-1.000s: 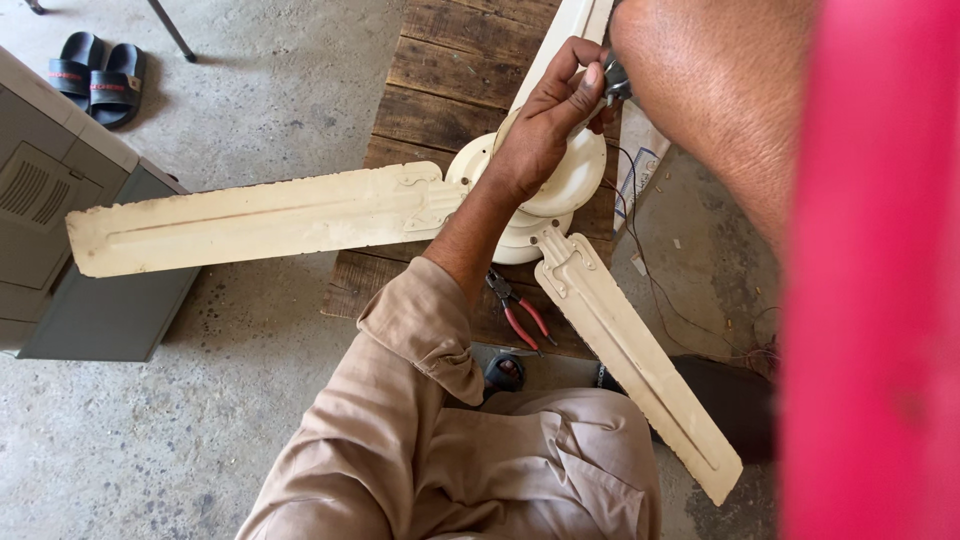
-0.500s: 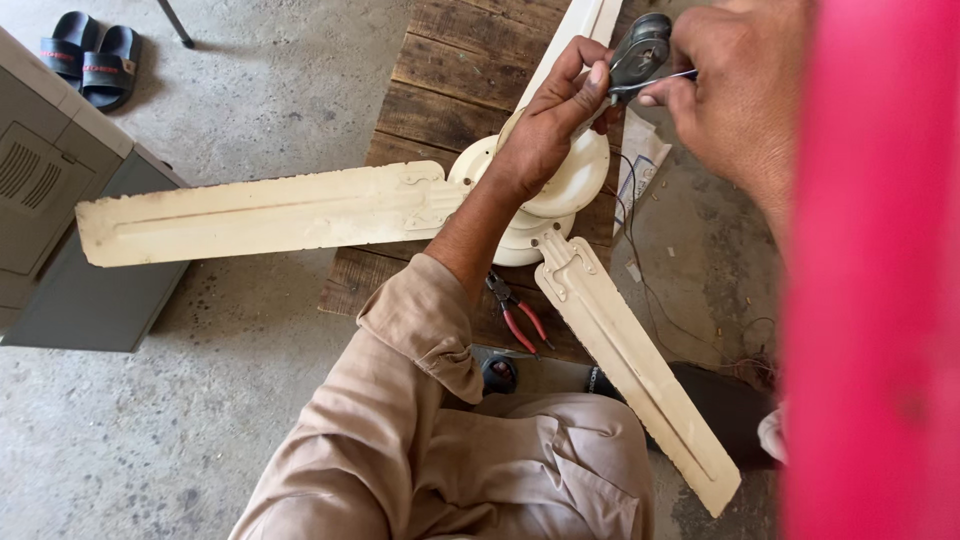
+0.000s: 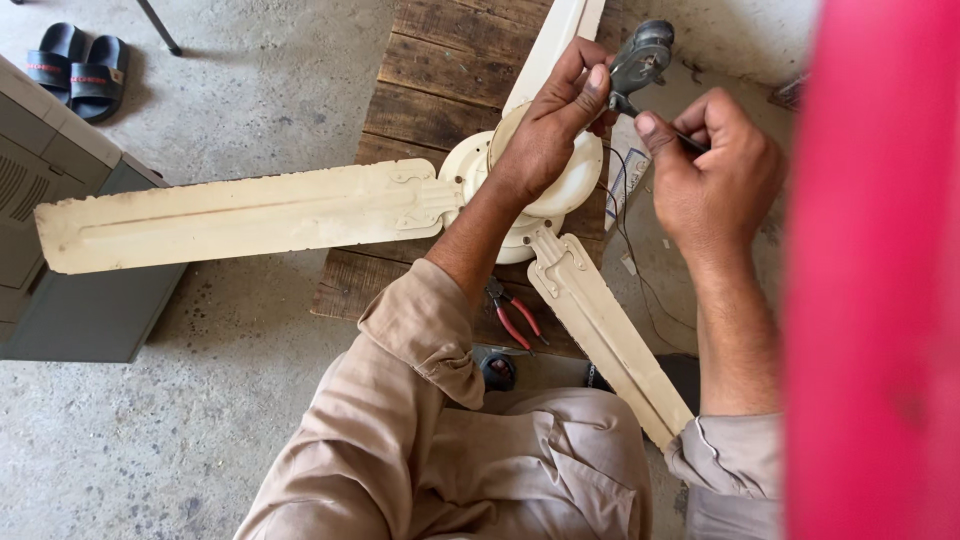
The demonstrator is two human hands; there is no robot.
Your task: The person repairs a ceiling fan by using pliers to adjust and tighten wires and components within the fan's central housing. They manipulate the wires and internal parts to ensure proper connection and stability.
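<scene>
**Head view: both hands meet at the small grey metal part above the fan hub**

Head camera looks down on a cream three-bladed ceiling fan [image 3: 300,215] lying on a dark wooden plank pallet [image 3: 440,70], its round motor hub under the left forearm. The left hand [image 3: 550,130] reaches up and away from the body, thumb and forefinger closed around the lower end of a small grey metal fitting [image 3: 642,55] held just above the hub's far edge. The right hand [image 3: 715,175] sits just to the right of it, fingers curled in a narrow grip on a thin dark tool [image 3: 690,142] whose shaft points up and left toward the fitting; whether its tip touches the fitting I cannot tell.

The fitting lies up and to the left of the right hand, and at the fingertips of the left, so the left hand is nearer. The tool's long axis runs roughly from the right knuckles toward the base of the fitting. Thin black wires [image 3: 620,210] trail down from that spot beside the hub.

Red-handled pliers [image 3: 515,315] rest on the pallet near the person's knee, well apart from both hands. A grey box-shaped cabinet [image 3: 60,250] stands at the left, and a pair of black sandals [image 3: 75,65] lies on the concrete floor [image 3: 250,80].
</scene>
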